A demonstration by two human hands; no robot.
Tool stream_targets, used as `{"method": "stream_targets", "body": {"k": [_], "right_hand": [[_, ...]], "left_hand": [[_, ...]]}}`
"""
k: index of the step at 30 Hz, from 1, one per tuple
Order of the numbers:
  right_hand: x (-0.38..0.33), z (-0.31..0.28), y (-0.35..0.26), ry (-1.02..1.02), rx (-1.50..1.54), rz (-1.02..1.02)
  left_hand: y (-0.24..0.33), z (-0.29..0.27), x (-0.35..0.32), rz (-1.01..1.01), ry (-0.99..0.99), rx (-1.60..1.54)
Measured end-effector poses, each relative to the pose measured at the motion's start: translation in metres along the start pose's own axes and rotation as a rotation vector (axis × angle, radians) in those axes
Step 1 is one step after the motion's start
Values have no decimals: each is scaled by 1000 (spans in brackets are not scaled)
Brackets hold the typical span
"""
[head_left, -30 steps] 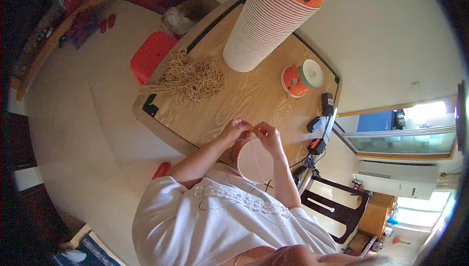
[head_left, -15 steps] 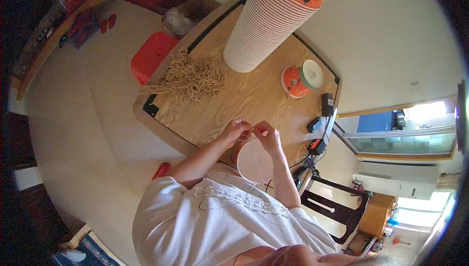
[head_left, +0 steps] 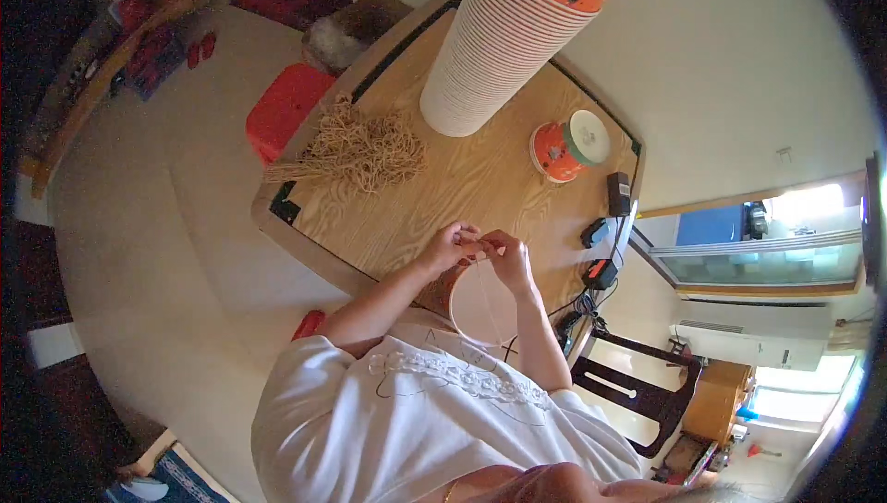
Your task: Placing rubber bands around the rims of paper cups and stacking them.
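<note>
Left hand (head_left: 453, 244) and right hand (head_left: 507, 258) have their fingertips pinched narrow on a thin string (head_left: 486, 295) that runs over a white-lined bucket's (head_left: 469, 307) mouth, by the tabletop's (head_left: 416, 217) near edge (super fiddly looking). Messy twine heap's (head_left: 370, 154) along the left edge, close to the near-left corner.
</note>
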State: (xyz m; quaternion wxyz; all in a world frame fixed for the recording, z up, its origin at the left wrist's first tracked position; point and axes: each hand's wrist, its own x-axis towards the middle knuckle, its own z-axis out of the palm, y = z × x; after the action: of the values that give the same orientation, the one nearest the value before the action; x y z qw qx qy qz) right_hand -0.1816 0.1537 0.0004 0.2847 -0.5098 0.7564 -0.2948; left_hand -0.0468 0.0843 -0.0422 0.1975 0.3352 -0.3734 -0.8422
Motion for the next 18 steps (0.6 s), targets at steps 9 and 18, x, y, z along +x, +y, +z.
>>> {"method": "stream_targets", "body": {"k": [9, 18], "right_hand": [[-1, -4, 0, 12, -10, -23], [0, -3, -6, 10, -47, -59]], "left_hand": [[-3, 1, 3, 71, -2, 35], [-6, -3, 6, -15, 34, -74]]}}
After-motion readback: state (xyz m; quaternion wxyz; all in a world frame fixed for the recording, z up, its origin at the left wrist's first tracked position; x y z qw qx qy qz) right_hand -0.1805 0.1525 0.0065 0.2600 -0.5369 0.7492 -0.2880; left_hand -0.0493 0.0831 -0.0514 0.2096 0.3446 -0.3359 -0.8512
